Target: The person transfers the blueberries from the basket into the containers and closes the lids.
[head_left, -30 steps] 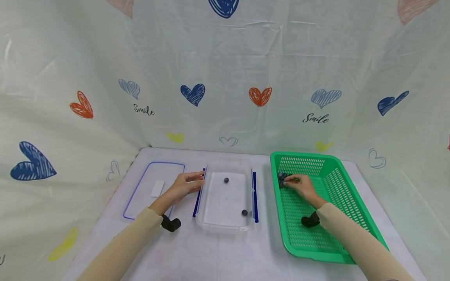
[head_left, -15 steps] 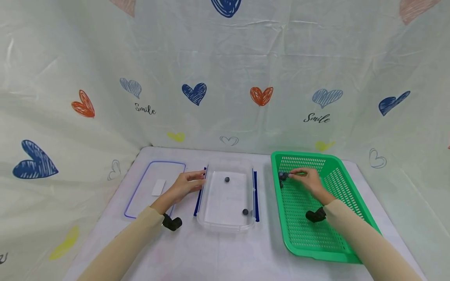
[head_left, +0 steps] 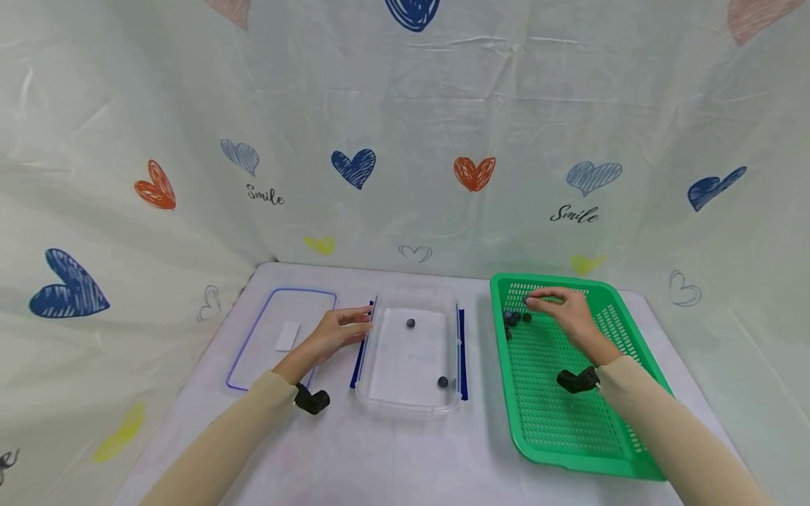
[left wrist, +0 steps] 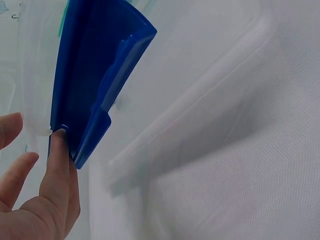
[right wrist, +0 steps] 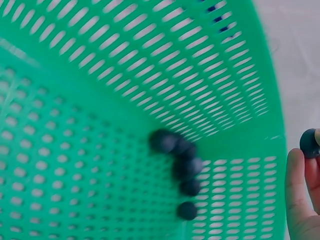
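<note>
My right hand (head_left: 569,313) pinches a blueberry (right wrist: 310,144) between fingertips and thumb, over the far left part of a green plastic basket (head_left: 511,407). Several more blueberries (right wrist: 187,167) lie clustered in the basket's far left corner. Just left of the basket stands a clear plastic food container (head_left: 405,362), with one blueberry (head_left: 410,323) toward its back and another blueberry (head_left: 443,382) near its front right. At the container's left side, my left hand (head_left: 332,332) has its fingers extended, fingertips touching the hanging blue latch flap (left wrist: 95,75).
A clear lid with a blue seal (head_left: 235,362) lies flat to the left, partly behind my left forearm, with a white rectangle (head_left: 287,336) on it. A second blue flap (head_left: 464,358) hangs at the container's right side. A heart-print curtain (head_left: 411,126) rises behind the table.
My right hand has drawn a blueberry from the cluster and lifted it up and to the right. One blueberry now sits slightly apart there. My left hand has stayed at the container.
</note>
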`<state>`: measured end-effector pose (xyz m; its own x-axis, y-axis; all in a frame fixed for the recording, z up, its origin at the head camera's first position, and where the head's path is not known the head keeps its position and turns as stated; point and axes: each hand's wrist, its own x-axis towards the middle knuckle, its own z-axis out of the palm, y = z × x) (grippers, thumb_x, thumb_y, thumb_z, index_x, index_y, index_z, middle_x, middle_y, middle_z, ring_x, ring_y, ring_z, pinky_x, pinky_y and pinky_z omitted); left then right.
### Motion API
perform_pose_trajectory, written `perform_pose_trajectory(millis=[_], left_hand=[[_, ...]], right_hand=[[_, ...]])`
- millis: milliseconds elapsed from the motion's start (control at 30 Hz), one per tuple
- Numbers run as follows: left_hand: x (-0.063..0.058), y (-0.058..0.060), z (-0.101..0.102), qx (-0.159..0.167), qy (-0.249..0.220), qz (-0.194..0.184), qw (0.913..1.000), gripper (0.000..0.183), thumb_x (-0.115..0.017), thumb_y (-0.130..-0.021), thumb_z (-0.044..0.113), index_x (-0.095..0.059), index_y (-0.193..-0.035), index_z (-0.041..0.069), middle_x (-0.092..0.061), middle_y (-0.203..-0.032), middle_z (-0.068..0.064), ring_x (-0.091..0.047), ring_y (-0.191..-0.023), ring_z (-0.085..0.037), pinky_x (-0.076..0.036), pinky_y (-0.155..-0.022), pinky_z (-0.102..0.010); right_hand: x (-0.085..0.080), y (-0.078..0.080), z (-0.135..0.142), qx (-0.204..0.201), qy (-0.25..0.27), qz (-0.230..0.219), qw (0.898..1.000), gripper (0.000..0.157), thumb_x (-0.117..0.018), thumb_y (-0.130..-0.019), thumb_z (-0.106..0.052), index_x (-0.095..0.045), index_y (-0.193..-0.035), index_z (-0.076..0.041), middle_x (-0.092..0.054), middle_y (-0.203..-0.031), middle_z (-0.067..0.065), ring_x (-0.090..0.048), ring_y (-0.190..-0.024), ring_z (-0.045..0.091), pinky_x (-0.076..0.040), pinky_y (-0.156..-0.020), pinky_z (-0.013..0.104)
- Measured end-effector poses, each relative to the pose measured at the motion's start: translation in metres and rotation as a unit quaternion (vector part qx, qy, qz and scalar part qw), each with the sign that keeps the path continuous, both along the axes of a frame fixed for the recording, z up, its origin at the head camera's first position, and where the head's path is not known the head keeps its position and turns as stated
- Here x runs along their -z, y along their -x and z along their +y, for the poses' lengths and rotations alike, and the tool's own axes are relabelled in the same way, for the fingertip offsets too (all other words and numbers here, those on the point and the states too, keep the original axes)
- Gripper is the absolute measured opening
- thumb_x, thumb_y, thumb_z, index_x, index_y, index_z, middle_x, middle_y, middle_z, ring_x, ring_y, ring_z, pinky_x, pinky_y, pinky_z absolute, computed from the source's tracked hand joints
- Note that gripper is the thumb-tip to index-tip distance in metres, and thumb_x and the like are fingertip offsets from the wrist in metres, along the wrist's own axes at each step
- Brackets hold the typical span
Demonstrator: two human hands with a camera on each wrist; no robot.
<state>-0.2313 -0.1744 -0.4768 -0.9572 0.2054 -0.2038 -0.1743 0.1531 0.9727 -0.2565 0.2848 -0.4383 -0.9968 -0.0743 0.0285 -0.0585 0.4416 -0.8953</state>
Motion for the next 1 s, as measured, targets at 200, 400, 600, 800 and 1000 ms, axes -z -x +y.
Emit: perform_pose_trajectory(millis=[200, 400, 600, 800, 1000], left_hand=[[0.0, -0.001, 0.0, 0.008, 0.002, 0.004, 1.0, 0.052, -0.069, -0.095, 0.01, -0.051, -0.143, -0.001, -0.053, -0.136, -0.027, -0.063, -0.114, -0.025, -0.055, -0.094, -0.031], [-0.001, -0.002, 0.0, 0.011, 0.001, 0.007, 0.9999, 0.053, -0.068, -0.096, 0.011, -0.05, -0.143, -0.002, -0.053, -0.137, -0.027, -0.062, -0.115, -0.027, -0.055, -0.095, -0.032], [0.0, -0.001, -0.001, 0.013, -0.026, 0.003, 0.9996, 0.054, -0.067, -0.096, 0.008, -0.047, -0.145, -0.003, -0.048, -0.14, -0.03, -0.062, -0.115, -0.024, -0.054, -0.096, -0.031], [0.0, -0.001, -0.001, 0.019, -0.026, 0.007, 0.9994, 0.053, -0.067, -0.097, 0.008, -0.048, -0.145, -0.002, -0.048, -0.14, -0.03, -0.06, -0.119, -0.03, -0.054, -0.096, -0.032], [0.0, -0.001, -0.002, 0.02, -0.026, 0.006, 0.9995, 0.052, -0.067, -0.097, 0.008, -0.049, -0.145, -0.001, -0.047, -0.14, -0.031, -0.06, -0.119, -0.03, -0.054, -0.096, -0.031]], right_hand=[[-0.018, -0.002, -0.007, 0.003, 0.014, 0.003, 1.0, 0.05, -0.075, -0.091, -0.034, -0.067, -0.121, 0.005, -0.059, -0.131, 0.018, -0.044, -0.132, 0.032, -0.039, -0.108, 0.058], [-0.032, -0.004, -0.019, -0.021, 0.027, -0.003, 0.999, 0.051, -0.075, -0.091, -0.035, -0.066, -0.122, 0.004, -0.052, -0.139, 0.02, -0.041, -0.135, 0.035, -0.035, -0.11, 0.061], [-0.042, -0.002, -0.042, -0.044, 0.05, -0.009, 0.998, 0.047, -0.076, -0.091, -0.029, -0.066, -0.121, 0.005, -0.054, -0.138, 0.018, -0.051, -0.124, 0.029, -0.039, -0.109, 0.056], [-0.046, 0.002, -0.067, -0.051, 0.069, -0.016, 0.996, 0.044, -0.079, -0.089, -0.023, -0.066, -0.119, 0.006, -0.057, -0.134, 0.018, -0.067, -0.105, 0.018, -0.043, -0.107, 0.054], [-0.04, 0.006, -0.091, -0.08, 0.095, -0.014, 0.992, 0.038, -0.079, -0.087, -0.015, -0.067, -0.114, 0.009, -0.064, -0.123, 0.02, -0.071, -0.088, 0.013, -0.048, -0.103, 0.05]])
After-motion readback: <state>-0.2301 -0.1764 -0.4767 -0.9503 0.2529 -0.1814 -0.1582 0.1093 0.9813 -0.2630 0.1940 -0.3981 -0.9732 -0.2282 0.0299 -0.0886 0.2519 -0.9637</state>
